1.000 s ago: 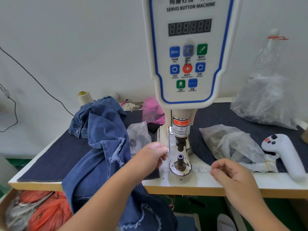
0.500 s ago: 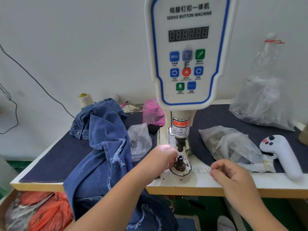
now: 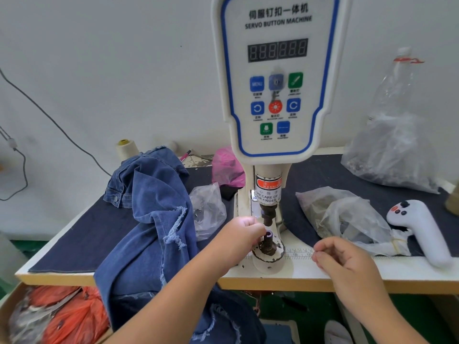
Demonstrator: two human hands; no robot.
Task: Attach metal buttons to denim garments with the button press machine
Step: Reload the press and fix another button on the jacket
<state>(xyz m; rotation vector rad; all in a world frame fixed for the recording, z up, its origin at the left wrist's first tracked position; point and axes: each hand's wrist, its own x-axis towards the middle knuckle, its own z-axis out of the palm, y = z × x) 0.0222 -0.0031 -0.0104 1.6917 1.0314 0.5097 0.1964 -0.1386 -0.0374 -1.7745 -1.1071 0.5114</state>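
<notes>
Fingers of the right hand (image 3: pixel 347 259) stay curled at the table edge — contents hidden. Left hand (image 3: pixel 242 233) has moved in, fingertips closed at the lower die (image 3: pixel 268 238), likely seating a button part; denim garment (image 3: pixel 154 219) lies beside, not yet under the press (image 3: pixel 269 209).

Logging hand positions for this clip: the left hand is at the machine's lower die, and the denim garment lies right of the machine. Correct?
Not quite. In the head view the left hand is at the lower die, but the denim garment lies left of the machine, not right.
</notes>
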